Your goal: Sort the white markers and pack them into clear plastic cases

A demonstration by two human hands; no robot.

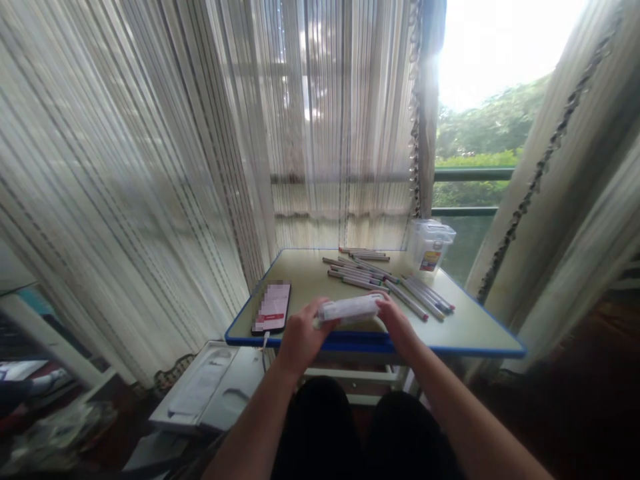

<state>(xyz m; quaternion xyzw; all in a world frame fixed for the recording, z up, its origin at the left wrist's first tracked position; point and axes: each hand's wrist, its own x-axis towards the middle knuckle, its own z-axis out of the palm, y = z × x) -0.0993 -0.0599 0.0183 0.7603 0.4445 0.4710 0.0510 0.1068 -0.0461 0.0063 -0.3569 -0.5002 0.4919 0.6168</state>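
Striped sheer curtains (145, 140) hang behind the table (480, 333), backlit; daylight and greenery show past its right side. Reading from the left: low beside the table's left front corner, an open white box (205, 387) with moulded hollows, perhaps put there to leave the top free. On the table's left end, a phone (274, 308), screen up, a white cable (265, 340) dropping from its near end over the edge; probably set there to be glanced at and to keep the cord out of the working space. At the table's near edge, about mid-width, the left hand (304, 333) pinches the left end of a white case (350, 308), fingers wrapping beneath. The case lies crosswise in the air over the edge; what it contains cannot be made out. The right hand (393, 317) grips its other end, fingertips bent in against it; two-ended support presumably keeps it level. Beyond the hands, from the table's middle toward its right, markers (395, 290) lie in loose, slanting rows, likely spread so each can be picked out singly. At the table's far right corner stands a clear container (433, 245), labelled, apparently parked clear of the elbows.
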